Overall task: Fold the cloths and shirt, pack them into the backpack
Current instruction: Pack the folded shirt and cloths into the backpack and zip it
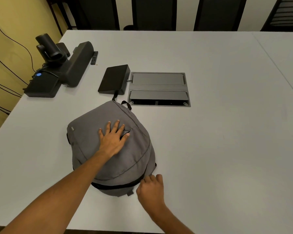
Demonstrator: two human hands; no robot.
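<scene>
A grey backpack [135,149] lies flat and bulging on the white table [227,132], its top handle pointing away from me. My left hand [112,139] presses flat on its front panel with fingers spread, next to a small zipper pull [128,129]. My right hand [150,188] sits at the near right corner of the backpack with fingers curled, pinching something small at the dark zipper seam [115,186]; the pinched part is hidden by the fingers. No cloths or shirt are in view.
A black tablet-like device [113,79] and a recessed grey cable hatch [159,89] lie beyond the backpack. A black conference camera and speaker bar [57,65] stand at the far left. Dark chairs line the far table edge.
</scene>
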